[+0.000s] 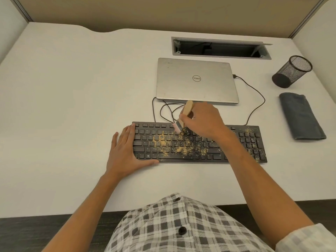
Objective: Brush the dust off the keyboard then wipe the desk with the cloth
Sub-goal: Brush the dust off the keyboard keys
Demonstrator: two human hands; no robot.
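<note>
A black keyboard (241,144) lies on the white desk (72,91), with yellowish dust scattered over its middle keys and some at its right end. My right hand (205,120) grips a small wooden-handled brush (186,110), whose bristles touch the upper key rows near the middle. My left hand (125,151) rests flat against the keyboard's left end, thumb along its front edge. A folded dark grey cloth (301,117) lies on the desk to the right of the keyboard.
A closed silver laptop (196,80) sits behind the keyboard, with black cables (258,93) looping between them. A black mesh pen cup (291,70) stands at the far right. An open cable hatch (220,49) is set in the desk behind the laptop.
</note>
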